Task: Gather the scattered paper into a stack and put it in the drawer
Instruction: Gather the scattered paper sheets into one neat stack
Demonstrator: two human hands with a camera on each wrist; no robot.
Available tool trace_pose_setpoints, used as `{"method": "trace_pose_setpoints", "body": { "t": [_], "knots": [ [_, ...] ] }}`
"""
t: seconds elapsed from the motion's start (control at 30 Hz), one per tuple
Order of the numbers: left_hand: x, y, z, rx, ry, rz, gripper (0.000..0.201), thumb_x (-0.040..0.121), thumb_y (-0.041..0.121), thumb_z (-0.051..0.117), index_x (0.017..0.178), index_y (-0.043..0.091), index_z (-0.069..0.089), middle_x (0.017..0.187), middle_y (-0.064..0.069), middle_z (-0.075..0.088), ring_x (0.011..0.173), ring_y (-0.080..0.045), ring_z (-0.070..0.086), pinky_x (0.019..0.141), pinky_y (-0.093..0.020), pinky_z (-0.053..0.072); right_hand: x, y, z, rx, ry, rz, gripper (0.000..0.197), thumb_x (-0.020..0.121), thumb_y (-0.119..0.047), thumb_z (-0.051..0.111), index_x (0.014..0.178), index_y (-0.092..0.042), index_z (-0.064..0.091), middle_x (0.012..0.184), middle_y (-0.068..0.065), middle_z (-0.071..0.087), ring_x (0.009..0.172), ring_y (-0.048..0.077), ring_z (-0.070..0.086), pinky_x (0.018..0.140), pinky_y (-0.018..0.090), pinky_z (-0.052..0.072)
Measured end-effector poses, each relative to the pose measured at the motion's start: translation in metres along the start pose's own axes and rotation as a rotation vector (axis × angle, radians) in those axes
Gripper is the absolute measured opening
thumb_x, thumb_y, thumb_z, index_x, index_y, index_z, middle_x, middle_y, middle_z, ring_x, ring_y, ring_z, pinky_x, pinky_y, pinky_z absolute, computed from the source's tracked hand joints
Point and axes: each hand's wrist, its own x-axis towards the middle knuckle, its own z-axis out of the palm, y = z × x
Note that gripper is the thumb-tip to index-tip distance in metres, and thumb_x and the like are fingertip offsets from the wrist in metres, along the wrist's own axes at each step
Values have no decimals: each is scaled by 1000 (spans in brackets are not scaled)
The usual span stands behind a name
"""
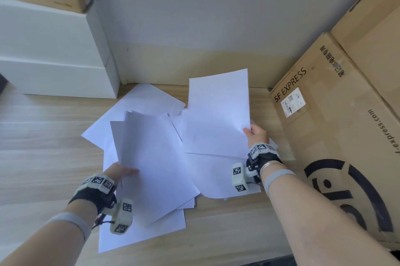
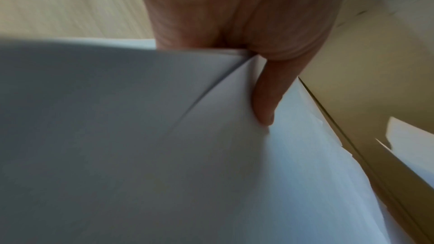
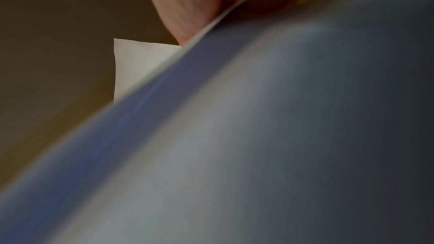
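Gathering step under way, judging by loose white paper sheets [image 1: 138,127] lying overlapped on the pale wooden desktop [image 1: 43,146]. Large brown cardboard box [image 1: 337,136] reading "SF EXPRESS". Left hand [image 1: 121,171] pinching a few lifted sheets [image 1: 155,157]; right hand [image 1: 256,133] pinching another raised sheet [image 1: 218,114]. Next, likely: merging both bundles, squaring edges. No drawer showing.

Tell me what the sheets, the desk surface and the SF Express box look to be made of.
Sheets: thin matte white paper, which bends where held.
Desk surface: pale wood or wood-look laminate, with printed-looking grain; which one is unclear.
SF Express box: brown cardboard, matte, with black print and a stuck-on label.
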Motion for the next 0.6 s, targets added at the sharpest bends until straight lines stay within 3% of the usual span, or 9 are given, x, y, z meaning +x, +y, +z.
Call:
{"method": "trace_pose_setpoints", "body": {
  "t": [0.17, 0.27, 0.33, 0.37, 0.43, 0.47, 0.5, 0.53, 0.6],
  "knots": [
    [0, 0, -1, -42, -37, -2, 29, 76, 0, 70, 102, -7, 57, 86, -20, 63, 83, -39, 60, 95, -54, 45, -19, -17, 58, -208, -236, -36, 24, 89, -4, 50, 108, -3, 63, 105, 20, 68, 85, 24, 57, 72, 27, 42],
    [36, -24, -8, 15, -6, 12, 76, 41, 48, 86, 100, 4, 65, 104, -28, 68, 102, -51, 61, 96, -60, 44, -36, -29, 89, -248, -323, -33, 27, 88, -2, 49, 111, -6, 62, 109, 15, 68, 100, 31, 61, 80, 29, 47],
    [35, -24, -7, 63, 12, -13, 97, 43, 76, 72, 110, 7, 61, 98, -29, 70, 84, -43, 68, 73, -46, 57, -45, -36, 106, -249, -367, -23, 27, 87, -3, 50, 111, -7, 61, 103, 12, 67, 97, 30, 61, 76, 28, 45],
    [31, -21, -9, 104, 20, -18, 93, 54, 80, 61, 113, 7, 56, 79, -26, 70, 61, -34, 64, 53, -32, 52, -49, -40, 114, -256, -395, -27, 25, 86, -4, 50, 109, -7, 60, 93, 9, 66, 90, 29, 59, 73, 26, 42],
    [20, -12, -8, 124, 3, -29, 82, 63, 76, 58, 110, 9, 52, 59, -19, 62, 44, -27, 52, 43, -25, 39, -56, -44, 129, -313, -465, -53, 13, 85, -7, 51, 97, -8, 57, 71, 1, 55, 79, 24, 51, 68, 24, 37],
    [17, -10, -8, 94, -25, -38, 87, 55, 73, 67, 107, 5, 55, 72, -21, 67, 56, -33, 61, 51, -33, 50, -59, -45, 135, -351, -507, -62, 7, 85, -9, 51, 91, -8, 54, 69, 3, 52, 77, 23, 48, 67, 24, 37],
    [20, -11, -8, 52, -42, -39, 87, 47, 63, 78, 105, 1, 59, 90, -25, 70, 77, -41, 67, 71, -47, 57, -62, -46, 140, -384, -549, -66, 6, 85, -11, 51, 90, -7, 53, 73, 7, 54, 76, 23, 48, 67, 25, 38],
    [21, -13, -9, 6, -43, -24, 79, 47, 49, 83, 106, 1, 62, 102, -25, 69, 94, -46, 66, 87, -56, 52, -63, -47, 143, -396, -577, -64, 9, 86, -13, 51, 90, -5, 53, 76, 9, 55, 76, 23, 49, 68, 26, 39],
    [12, -9, -10, -39, -27, -6, 51, 67, 23, 80, 106, -4, 62, 102, -25, 68, 96, -45, 65, 93, -57, 48, -63, -48, 146, -389, -593, -59, 16, 89, -18, 51, 76, -9, 49, 67, 4, 48, 73, 23, 46, 65, 26, 36]
  ]
}}
